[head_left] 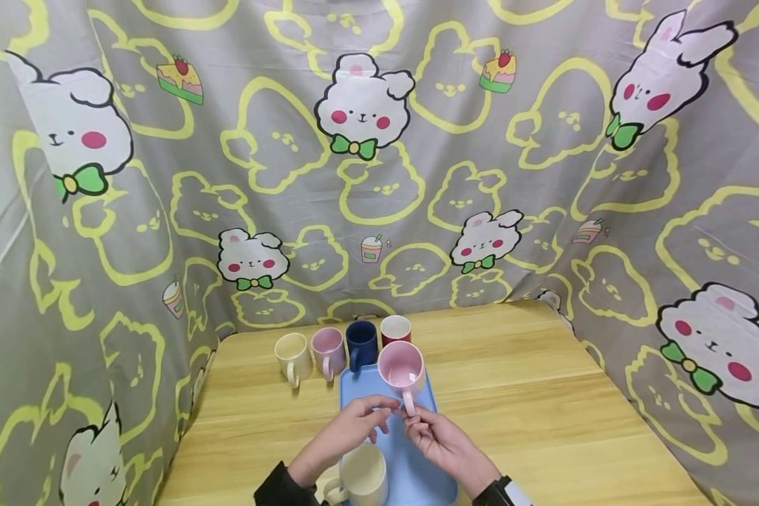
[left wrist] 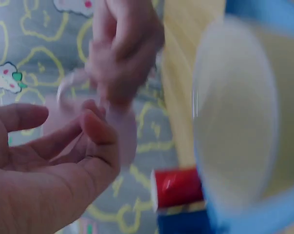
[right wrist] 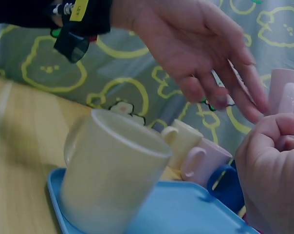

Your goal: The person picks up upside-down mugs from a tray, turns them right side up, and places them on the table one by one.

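Observation:
My right hand (head_left: pixel 443 443) grips a pink mug (head_left: pixel 401 364) by its handle and holds it up above the blue tray (head_left: pixel 411 471). The mug's mouth tilts toward the head camera. My left hand (head_left: pixel 357 422) hovers beside that handle with loosely bent fingers and nothing in them; its fingertips are right at the right hand. A cream mug (head_left: pixel 363 478) stands on the near left part of the tray, below my left hand. In the right wrist view the pink mug (right wrist: pixel 281 83) is partly cut off by the frame edge.
Along the back of the wooden table (head_left: pixel 531 393) stand another cream mug (head_left: pixel 294 358), a lilac mug (head_left: pixel 329 351), a dark blue mug (head_left: pixel 362 341) and a red mug (head_left: pixel 396 332) with a white inside. A patterned grey curtain (head_left: pixel 430 281) encloses the table's back and sides.

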`<state>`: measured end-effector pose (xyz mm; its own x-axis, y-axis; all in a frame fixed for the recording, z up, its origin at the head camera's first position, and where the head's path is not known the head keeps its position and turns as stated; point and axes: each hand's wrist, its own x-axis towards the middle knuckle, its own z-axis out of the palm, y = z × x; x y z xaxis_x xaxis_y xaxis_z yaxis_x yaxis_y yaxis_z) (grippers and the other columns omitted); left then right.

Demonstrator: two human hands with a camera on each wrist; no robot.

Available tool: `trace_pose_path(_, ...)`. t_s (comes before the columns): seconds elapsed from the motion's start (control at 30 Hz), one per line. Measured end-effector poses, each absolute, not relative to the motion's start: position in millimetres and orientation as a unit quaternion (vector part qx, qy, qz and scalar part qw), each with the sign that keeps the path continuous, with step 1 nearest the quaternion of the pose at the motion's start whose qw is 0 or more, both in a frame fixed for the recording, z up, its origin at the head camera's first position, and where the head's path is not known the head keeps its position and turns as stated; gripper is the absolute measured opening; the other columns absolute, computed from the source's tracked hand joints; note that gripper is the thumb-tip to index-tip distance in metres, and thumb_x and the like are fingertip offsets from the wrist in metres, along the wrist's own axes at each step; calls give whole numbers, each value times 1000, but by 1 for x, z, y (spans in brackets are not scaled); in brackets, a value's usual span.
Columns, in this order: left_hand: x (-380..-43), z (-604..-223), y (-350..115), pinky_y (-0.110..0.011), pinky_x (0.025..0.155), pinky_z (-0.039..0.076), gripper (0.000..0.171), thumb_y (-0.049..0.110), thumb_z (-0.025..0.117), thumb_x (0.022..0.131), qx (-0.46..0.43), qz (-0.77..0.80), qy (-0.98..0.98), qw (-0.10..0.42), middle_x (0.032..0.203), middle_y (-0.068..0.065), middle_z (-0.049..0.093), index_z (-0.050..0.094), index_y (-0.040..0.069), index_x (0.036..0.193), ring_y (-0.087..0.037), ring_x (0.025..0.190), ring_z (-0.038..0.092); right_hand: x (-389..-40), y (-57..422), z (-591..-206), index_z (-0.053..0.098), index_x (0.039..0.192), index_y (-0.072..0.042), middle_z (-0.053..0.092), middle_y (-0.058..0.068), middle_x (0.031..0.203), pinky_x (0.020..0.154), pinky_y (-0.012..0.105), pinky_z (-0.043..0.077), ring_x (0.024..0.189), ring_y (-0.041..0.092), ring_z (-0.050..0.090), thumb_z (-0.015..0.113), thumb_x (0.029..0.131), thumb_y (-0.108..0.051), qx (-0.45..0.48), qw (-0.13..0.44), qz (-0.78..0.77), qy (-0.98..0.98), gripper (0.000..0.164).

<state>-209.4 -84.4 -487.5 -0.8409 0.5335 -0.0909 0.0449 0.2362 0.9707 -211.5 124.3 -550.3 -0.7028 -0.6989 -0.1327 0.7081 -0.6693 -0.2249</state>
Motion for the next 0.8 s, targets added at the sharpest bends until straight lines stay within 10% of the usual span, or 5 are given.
trace_pose_path(0.47,-204,-497,-70,-17,68,47,38,11,44,97,75,842,419,333,102,-9,61,41,-13,127,-7,79,56,-206,115,-559,53,100,-1,55,10,91,66,4,34,74,5,49,35,100,-11,59,394,-915,70,21)
trace_pose_path(0.8,-204,-500,-60,-10,52,42,39,8,52,93,67,833,473,279,89,-6,59,42,-19,120,-1,66,51,-208,112,-561,62,97,-2,60,8,92,68,4,36,76,5,52,33,100,-9,25,396,-913,95,30)
